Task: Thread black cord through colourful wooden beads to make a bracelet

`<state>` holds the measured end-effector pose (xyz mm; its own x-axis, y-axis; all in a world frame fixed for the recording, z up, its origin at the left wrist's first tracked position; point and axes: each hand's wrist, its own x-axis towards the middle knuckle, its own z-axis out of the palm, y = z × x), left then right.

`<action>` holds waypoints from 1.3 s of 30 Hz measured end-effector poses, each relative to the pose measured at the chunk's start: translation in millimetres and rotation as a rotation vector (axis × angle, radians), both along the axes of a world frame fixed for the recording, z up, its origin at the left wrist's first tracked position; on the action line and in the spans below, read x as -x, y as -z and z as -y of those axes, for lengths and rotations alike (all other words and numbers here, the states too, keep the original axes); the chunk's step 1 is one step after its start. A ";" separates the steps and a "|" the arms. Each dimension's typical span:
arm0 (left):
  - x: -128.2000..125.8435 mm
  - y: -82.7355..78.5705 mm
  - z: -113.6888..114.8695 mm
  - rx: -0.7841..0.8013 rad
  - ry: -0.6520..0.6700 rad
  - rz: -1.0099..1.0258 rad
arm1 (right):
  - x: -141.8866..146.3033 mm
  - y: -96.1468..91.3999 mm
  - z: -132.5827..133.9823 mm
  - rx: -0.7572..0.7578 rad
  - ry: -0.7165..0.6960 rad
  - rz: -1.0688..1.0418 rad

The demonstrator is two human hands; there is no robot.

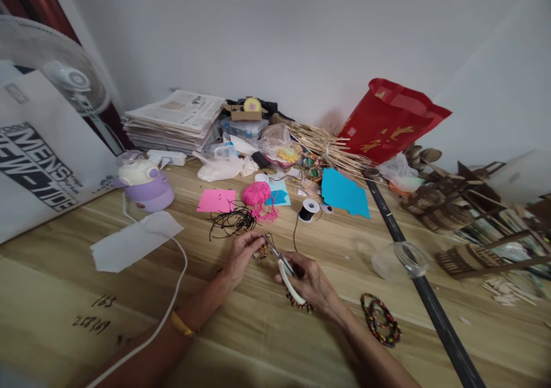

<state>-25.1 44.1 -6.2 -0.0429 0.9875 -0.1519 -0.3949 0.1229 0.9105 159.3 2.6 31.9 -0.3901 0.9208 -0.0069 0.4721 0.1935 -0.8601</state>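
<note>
My left hand (242, 253) pinches a small beaded bracelet (260, 253) by its dark cord, and the beads hang just below the fingertips. In my right hand (310, 280) is a pair of scissors (289, 282) with white handles. Their blades point up and left, close to the cord at my left fingertips; whether they touch it I cannot tell. Under my right hand lie more brown beads (299, 303), partly covered by it. A coiled string of multicoloured beads (381, 320) rests on the table to the right of my right forearm.
Behind my hands lie black cord pieces (232, 220), pink yarn (256, 193), pink paper (216, 200), a black thread spool (309, 210) and blue paper (344, 193). A white cable (183, 267) crosses by my left arm. A clear round container (408, 259) stands right, by a black strip (443, 325).
</note>
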 end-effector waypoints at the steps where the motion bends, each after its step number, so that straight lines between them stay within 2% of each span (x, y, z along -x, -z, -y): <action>1: 0.4 -0.9 0.1 -0.001 0.006 -0.003 | 0.6 -1.4 -1.2 -0.028 -0.010 0.016; 12: 5.6 -1.4 -2.8 -0.036 -0.011 -0.037 | 1.9 -9.9 -28.9 -0.260 -0.153 0.184; 29: 16.4 4.4 -14.1 -0.068 -0.091 -0.048 | 11.6 -6.8 -58.8 -0.267 -0.234 0.158; 39: 18.7 11.8 -15.8 -0.068 -0.091 -0.062 | 10.5 -6.6 -64.6 -0.272 -0.291 0.180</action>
